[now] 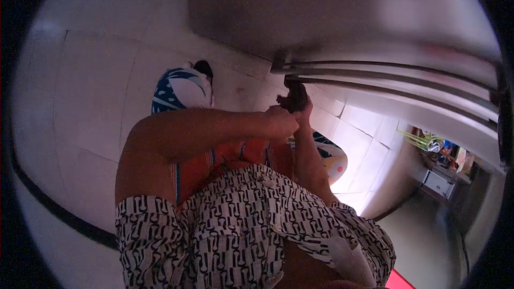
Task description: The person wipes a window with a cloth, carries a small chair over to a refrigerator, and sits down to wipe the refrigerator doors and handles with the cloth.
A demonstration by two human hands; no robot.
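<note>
My left hand [281, 120] and my right hand [304, 111] meet just below a grey counter edge [375, 72]. Together they grip a small dark object [294, 96] that is too blurred to name. The left forearm reaches in from the left, the right forearm rises from below. My patterned black-and-white top fills the lower middle, with orange striped cloth [225, 163] under the arms.
Pale floor tiles [91, 91] spread to the left. My feet in blue-and-white slippers [179, 91] stand on them. Metal rails run along the counter front. A cluttered shelf with coloured items [441, 155] sits at the far right.
</note>
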